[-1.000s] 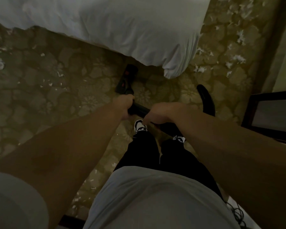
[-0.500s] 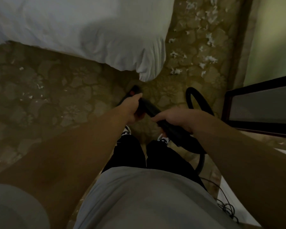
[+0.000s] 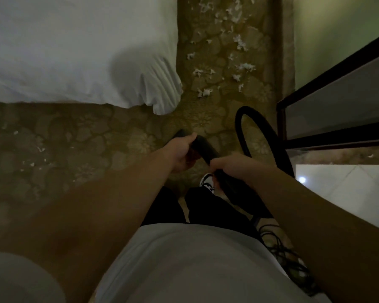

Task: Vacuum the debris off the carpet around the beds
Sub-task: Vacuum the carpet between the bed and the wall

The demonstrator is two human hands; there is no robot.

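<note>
A bedroom: white-sheeted bed [image 3: 74, 51] on patterned carpet [image 3: 79, 149].

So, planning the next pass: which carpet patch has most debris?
The strip right of the bed, thick with white scraps; the left patch has few.

two hands [image 3: 181, 154] [image 3: 232, 168], one vacuum wand [image 3: 206, 147], one hose [image 3: 258, 132], one bed [image 3: 74, 51], one shoe [image 3: 207, 182], many white scraps [image 3: 245, 66]
</note>
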